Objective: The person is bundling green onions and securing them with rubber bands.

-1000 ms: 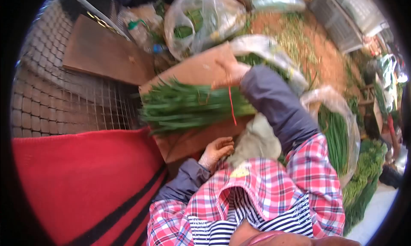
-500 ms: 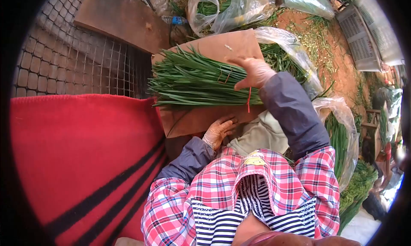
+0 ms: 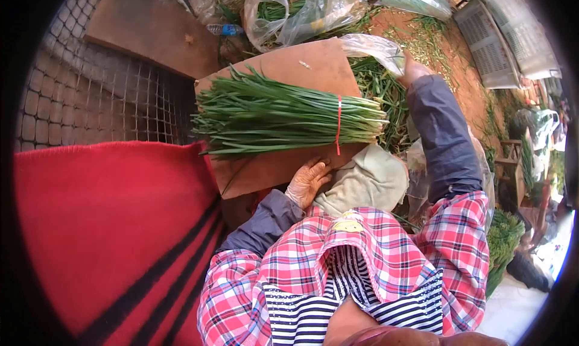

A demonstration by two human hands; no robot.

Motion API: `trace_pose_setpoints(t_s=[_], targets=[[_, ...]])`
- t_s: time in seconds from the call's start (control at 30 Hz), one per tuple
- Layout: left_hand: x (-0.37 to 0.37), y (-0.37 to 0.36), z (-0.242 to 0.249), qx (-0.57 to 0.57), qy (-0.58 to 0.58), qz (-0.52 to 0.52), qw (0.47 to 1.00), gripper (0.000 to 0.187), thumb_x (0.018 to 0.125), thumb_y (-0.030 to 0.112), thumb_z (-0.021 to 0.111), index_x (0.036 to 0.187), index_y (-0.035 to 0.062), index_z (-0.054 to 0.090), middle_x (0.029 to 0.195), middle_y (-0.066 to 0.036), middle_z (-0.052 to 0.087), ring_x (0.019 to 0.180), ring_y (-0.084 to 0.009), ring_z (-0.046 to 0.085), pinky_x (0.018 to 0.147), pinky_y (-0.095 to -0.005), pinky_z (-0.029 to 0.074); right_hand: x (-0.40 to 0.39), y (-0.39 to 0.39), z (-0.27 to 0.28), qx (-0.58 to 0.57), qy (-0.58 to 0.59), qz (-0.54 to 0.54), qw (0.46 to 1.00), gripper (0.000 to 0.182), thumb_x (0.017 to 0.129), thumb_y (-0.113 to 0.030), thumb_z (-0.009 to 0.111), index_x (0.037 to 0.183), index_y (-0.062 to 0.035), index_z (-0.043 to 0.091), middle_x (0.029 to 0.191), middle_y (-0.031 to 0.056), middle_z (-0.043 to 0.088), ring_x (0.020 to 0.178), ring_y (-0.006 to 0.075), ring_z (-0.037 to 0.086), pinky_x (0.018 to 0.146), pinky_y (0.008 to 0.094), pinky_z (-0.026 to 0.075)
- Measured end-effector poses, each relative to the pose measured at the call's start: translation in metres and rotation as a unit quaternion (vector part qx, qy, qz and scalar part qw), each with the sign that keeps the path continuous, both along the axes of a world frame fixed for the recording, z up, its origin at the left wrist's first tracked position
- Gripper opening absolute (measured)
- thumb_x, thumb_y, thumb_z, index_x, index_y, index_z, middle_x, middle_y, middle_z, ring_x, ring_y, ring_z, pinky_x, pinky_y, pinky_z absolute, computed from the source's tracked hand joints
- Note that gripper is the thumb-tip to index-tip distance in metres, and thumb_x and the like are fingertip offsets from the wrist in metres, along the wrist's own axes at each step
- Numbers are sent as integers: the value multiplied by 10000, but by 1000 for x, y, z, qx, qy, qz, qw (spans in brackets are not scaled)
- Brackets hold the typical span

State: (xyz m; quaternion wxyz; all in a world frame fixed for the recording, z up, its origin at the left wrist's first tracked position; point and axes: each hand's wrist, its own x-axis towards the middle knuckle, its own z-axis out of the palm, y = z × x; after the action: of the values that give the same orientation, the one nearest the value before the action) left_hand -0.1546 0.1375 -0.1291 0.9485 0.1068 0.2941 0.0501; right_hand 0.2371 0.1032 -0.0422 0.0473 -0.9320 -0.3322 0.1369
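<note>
A bundle of long green stalks (image 3: 277, 114) lies across a brown board (image 3: 325, 62), with a red tie (image 3: 339, 124) round it near its pale cut ends. My left hand (image 3: 310, 180), in a thin clear glove, rests at the board's near edge below the bundle, fingers spread and holding nothing. Up at the right, my right hand (image 3: 414, 70) has its fingers closed at the edge of a clear plastic bag (image 3: 377, 49). Loose green stalks (image 3: 386, 90) show beneath that bag, beside the board.
Red cloth with black stripes (image 3: 120, 225) spreads at the left, below a black mesh (image 3: 90, 93). Another board (image 3: 157, 29), a bottle (image 3: 224, 29) and filled plastic bags (image 3: 301, 20) lie beyond. Pale crates (image 3: 485, 41) stand at the far right. A grey-green cloth (image 3: 368, 180) covers my lap.
My right hand has left the bundle and moved up and right to the plastic bag. The red tie now shows fully round the stalks. My left hand stays at the board's edge.
</note>
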Motion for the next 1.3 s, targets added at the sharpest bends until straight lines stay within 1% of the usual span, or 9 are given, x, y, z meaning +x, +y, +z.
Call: trace_pose_setpoints(t_s=[0.07, 0.17, 0.2, 0.33, 0.43, 0.67, 0.87, 1.07, 1.3], targets=[[13, -5, -15, -24, -23, 72, 997, 538, 797, 276, 669, 1205, 16, 434, 1184, -121, 483, 1172, -256, 411, 942, -389, 369, -17, -4, 20, 63, 23, 26, 997, 1022, 658, -391, 740, 1382, 26, 152, 1122, 230, 568, 994, 295, 585, 849, 347, 446], [33, -1, -19, -29, -35, 114, 992, 595, 762, 381, 685, 1196, 54, 444, 1220, -102, 450, 1172, -262, 383, 961, -405, 343, -74, 48, 55, 28, 127, 64, 989, 1021, 595, -521, 749, 1324, 28, 292, 1213, 261, 481, 1132, 331, 479, 970, 352, 362], [39, 0, -23, -36, -38, 128, 990, 594, 758, 392, 686, 1196, 65, 452, 1225, -90, 449, 1169, -262, 385, 957, -406, 343, -47, 54, -33, 148, 31, 220, 964, 923, 654, -490, 729, 1313, 25, 338, 1157, 223, 544, 1092, 304, 512, 934, 329, 386], [61, 11, -16, -88, -29, 164, 982, 658, 725, 428, 698, 1246, 119, 439, 1279, -62, 450, 1192, -289, 397, 982, -442, 333, -111, 71, -29, -4, 274, 142, 951, 1128, 553, -529, 773, 1345, 65, 230, 1301, 271, 399, 1222, 318, 399, 999, 330, 321], [61, 16, -11, -128, -34, 190, 973, 642, 721, 351, 721, 1242, 100, 441, 1266, -53, 477, 1161, -279, 448, 981, -461, 373, -127, 56, -25, -44, 372, 136, 917, 1142, 528, -542, 770, 1359, 31, 234, 1148, 244, 548, 1093, 303, 529, 906, 331, 413], [52, 15, -18, -121, -55, 207, 969, 713, 739, 342, 702, 1310, 81, 362, 1293, -92, 452, 1200, -271, 410, 1034, -465, 322, -166, 15, 12, -1, 311, 166, 936, 1045, 473, -462, 790, 1334, -73, 344, 1015, 213, 608, 984, 329, 578, 819, 368, 453], [50, 43, 55, 103, -138, 121, 978, 712, 704, 358, 738, 1276, 104, 399, 1227, -69, 486, 1137, -245, 462, 936, -401, 411, -190, -4, 71, 145, 205, 164, 954, 1056, 487, -424, 793, 1332, -34, 295, 1019, 236, 568, 937, 379, 566, 798, 394, 452], [59, 110, 111, 435, -186, 22, 881, 577, 738, 228, 718, 1238, 106, 458, 1179, -49, 521, 1066, -231, 509, 881, -373, 452, -183, 3, 84, 436, 242, 164, 851, 1119, 431, -274, 861, 1340, 0, 268, 1132, 185, 532, 1068, 305, 521, 919, 344, 406], [101, 137, 40, 267, -204, -34, 941, 490, 849, 273, 568, 1276, 91, 412, 1249, -84, 466, 1108, -248, 480, 934, -404, 419, -172, 13, 83, 549, 407, 153, 714, 901, 558, -242, 765, 1309, -23, 320, 1158, 151, 527, 1064, 275, 522, 892, 354, 424]])
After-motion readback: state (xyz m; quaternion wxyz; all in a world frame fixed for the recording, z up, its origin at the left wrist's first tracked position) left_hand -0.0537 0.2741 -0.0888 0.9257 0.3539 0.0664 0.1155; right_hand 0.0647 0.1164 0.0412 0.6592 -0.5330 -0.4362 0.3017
